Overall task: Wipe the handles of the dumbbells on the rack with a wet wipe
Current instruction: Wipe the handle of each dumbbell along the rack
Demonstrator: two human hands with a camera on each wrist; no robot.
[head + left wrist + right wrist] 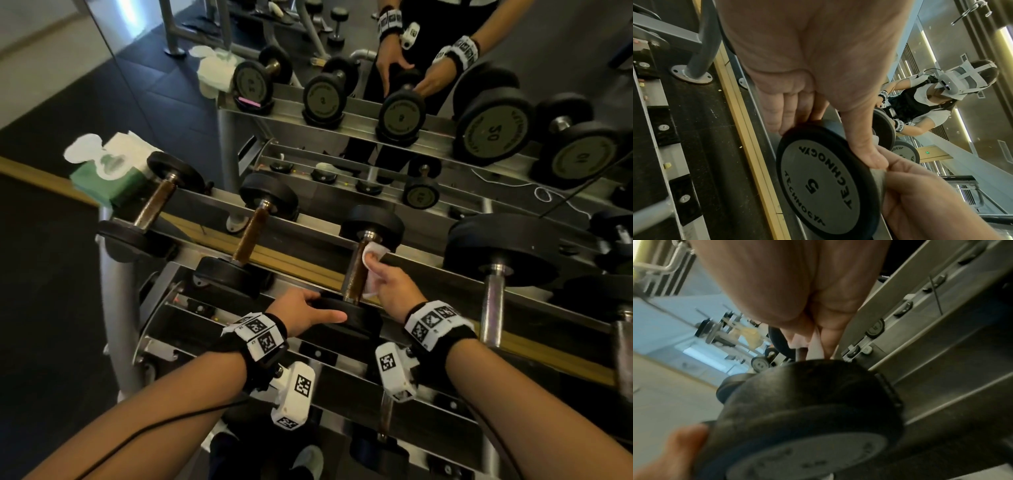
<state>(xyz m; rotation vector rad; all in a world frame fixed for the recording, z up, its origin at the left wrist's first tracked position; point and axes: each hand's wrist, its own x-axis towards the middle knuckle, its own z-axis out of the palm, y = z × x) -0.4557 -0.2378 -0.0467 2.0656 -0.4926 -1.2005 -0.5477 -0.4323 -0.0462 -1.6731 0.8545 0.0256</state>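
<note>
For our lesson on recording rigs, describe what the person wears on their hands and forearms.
Both forearms are bare, with no sleeves or gloves. The left hand and right hand each have a black wristband ringed with white square tiles bearing black coded patterns. A white camera block with similar markings hangs under each wrist. A thin black cable runs along the left forearm.

Both forearms reach forward. The left hand (305, 310) lies with thumb and fingers spread; the right hand (394, 286) is curled, fingers closed in a grip.

R wrist view blurred; wet wipe (813, 345) mostly hidden behind right hand (797, 288); dumbbell (807, 418) plate text unreadable.
</note>
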